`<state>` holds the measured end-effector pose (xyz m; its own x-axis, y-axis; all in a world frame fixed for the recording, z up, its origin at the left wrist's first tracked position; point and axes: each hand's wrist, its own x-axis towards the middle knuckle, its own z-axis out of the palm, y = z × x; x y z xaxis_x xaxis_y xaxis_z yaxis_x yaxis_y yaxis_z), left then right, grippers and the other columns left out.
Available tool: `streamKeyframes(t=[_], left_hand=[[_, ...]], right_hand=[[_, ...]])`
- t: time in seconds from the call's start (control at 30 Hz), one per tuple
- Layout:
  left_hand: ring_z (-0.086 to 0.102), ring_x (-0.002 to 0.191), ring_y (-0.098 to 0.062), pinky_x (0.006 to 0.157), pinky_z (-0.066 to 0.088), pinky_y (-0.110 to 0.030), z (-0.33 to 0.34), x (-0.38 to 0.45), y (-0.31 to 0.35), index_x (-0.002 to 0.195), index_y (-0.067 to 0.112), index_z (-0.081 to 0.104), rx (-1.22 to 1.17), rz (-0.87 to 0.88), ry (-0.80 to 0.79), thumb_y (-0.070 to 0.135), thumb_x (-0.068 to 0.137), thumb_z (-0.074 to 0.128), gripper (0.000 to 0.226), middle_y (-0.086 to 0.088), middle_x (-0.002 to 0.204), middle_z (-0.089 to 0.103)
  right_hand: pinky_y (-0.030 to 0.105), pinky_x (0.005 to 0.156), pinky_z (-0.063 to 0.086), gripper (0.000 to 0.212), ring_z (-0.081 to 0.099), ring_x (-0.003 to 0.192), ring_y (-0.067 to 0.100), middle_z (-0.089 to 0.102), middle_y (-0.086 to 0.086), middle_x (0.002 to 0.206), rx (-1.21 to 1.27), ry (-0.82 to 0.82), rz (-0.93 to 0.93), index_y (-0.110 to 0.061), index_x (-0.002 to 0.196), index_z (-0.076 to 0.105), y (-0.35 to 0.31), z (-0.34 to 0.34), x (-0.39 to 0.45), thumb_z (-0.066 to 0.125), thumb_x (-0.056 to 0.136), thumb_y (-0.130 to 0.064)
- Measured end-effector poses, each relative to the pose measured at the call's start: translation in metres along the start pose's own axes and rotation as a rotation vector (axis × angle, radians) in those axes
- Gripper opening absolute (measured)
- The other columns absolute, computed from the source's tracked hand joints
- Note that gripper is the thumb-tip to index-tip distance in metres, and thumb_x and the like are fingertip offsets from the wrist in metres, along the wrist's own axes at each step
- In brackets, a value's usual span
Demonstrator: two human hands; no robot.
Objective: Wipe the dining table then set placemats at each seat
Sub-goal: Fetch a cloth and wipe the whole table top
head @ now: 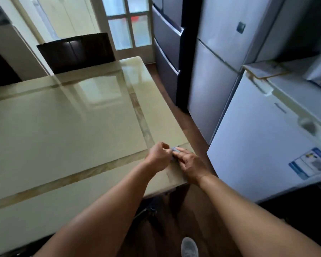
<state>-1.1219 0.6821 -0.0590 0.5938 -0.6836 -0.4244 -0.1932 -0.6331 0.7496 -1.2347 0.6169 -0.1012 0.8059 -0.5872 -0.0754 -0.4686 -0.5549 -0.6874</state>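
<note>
The glossy cream dining table [67, 127] with tan inlay bands fills the left of the head view. At its near right corner both my hands meet over a small grey-blue cloth [174, 149], mostly hidden between my fingers. My left hand [158, 156] is curled, its fingertips pinching the cloth's left edge. My right hand [190, 165] lies flatter, its fingers pressing the cloth onto the tabletop. No placemats are in view.
A dark chair [76, 52] stands at the table's far side, another dark chair back [0, 71] at far left. Refrigerators [215, 76] and a white freezer [258, 145] line the right. A narrow strip of wood floor [189, 115] runs between. My shoe [189, 247] shows below.
</note>
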Motion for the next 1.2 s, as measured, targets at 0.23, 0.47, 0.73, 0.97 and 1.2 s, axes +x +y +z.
streamKeyframes(t=[0.23, 0.47, 0.73, 0.97, 1.2], left_hand=[[0.058, 0.089, -0.021, 0.069, 0.048, -0.027, 0.028, -0.05, 0.032, 0.118, 0.013, 0.05, -0.149, 0.168, -0.113, 0.024, 0.089, 0.055, 0.031, -0.01, 0.108, 0.062], [0.06, 0.101, -0.026, 0.09, 0.053, -0.041, 0.093, -0.116, 0.084, 0.139, 0.027, 0.033, -0.097, 0.418, -0.531, -0.005, 0.077, 0.067, 0.078, -0.008, 0.118, 0.051], [0.059, 0.08, -0.02, 0.06, 0.045, -0.026, 0.207, -0.207, 0.119, 0.088, 0.032, 0.056, 0.303, 0.872, -0.602, 0.013, 0.074, 0.066, 0.026, 0.002, 0.086, 0.063], [0.051, 0.074, -0.01, 0.065, 0.038, -0.024, 0.335, -0.329, 0.133, 0.084, 0.036, 0.051, 0.353, 1.07, -0.763, 0.016, 0.08, 0.062, 0.023, 0.011, 0.079, 0.056], [0.053, 0.08, -0.012, 0.062, 0.04, -0.02, 0.461, -0.461, 0.129, 0.093, 0.032, 0.053, 0.391, 1.109, -0.929, 0.011, 0.082, 0.061, 0.025, 0.006, 0.091, 0.057]], right_hand=[[0.019, 0.102, 0.033, 0.058, 0.047, 0.128, 0.018, 0.045, 0.001, 0.145, 0.14, 0.351, 0.124, -0.026, 0.145, 0.031, -0.03, -0.042, -0.075, 0.055, 0.093, -0.02], [0.019, 0.101, 0.029, 0.06, 0.044, 0.129, 0.02, 0.045, 0.008, 0.142, 0.092, 0.58, 0.371, -0.014, 0.141, 0.037, -0.011, -0.094, -0.183, 0.06, 0.085, -0.012], [0.028, 0.088, 0.041, 0.055, 0.053, 0.111, 0.024, 0.053, 0.008, 0.124, -0.046, 0.82, 0.686, -0.017, 0.125, 0.048, 0.032, -0.133, -0.331, 0.071, 0.077, -0.031], [0.038, 0.085, 0.047, 0.043, 0.056, 0.104, 0.023, 0.06, 0.001, 0.114, -0.262, 0.947, 0.957, -0.026, 0.118, 0.051, 0.073, -0.152, -0.503, 0.066, 0.079, -0.035], [0.038, 0.091, 0.042, 0.047, 0.047, 0.111, 0.027, 0.052, 0.004, 0.12, -0.258, 0.981, 1.089, -0.024, 0.127, 0.048, 0.133, -0.165, -0.673, 0.061, 0.082, -0.03]])
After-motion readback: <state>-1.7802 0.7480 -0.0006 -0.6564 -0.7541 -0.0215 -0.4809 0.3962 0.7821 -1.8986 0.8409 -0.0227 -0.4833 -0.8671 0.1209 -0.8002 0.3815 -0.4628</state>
